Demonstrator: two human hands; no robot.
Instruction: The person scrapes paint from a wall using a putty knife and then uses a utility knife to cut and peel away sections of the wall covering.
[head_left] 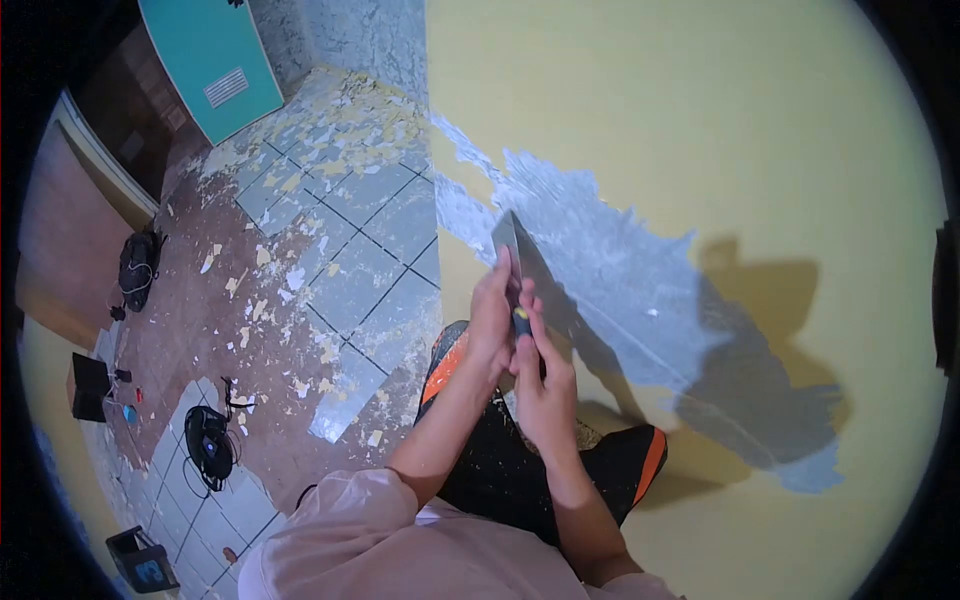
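Note:
A scraper (505,236) with a broad metal blade and a dark handle with a yellow mark is held up beside the wall. My right hand (543,385) is wrapped round its handle. Just above and to the left, my left hand (492,318) is closed round the upper handle and the base of the blade. The blade's tip lies over the left part of a grey bared patch (590,240) in the yellow wall (700,100); whether it touches the wall cannot be told. Shadows of my head and arms fall on the patch.
Paint flakes (340,130) litter the tiled floor (375,255). A green door panel (215,60) stands at the upper left. Black bags (208,445) and a dark stool (143,560) are at the left. My knees are bent close to the wall.

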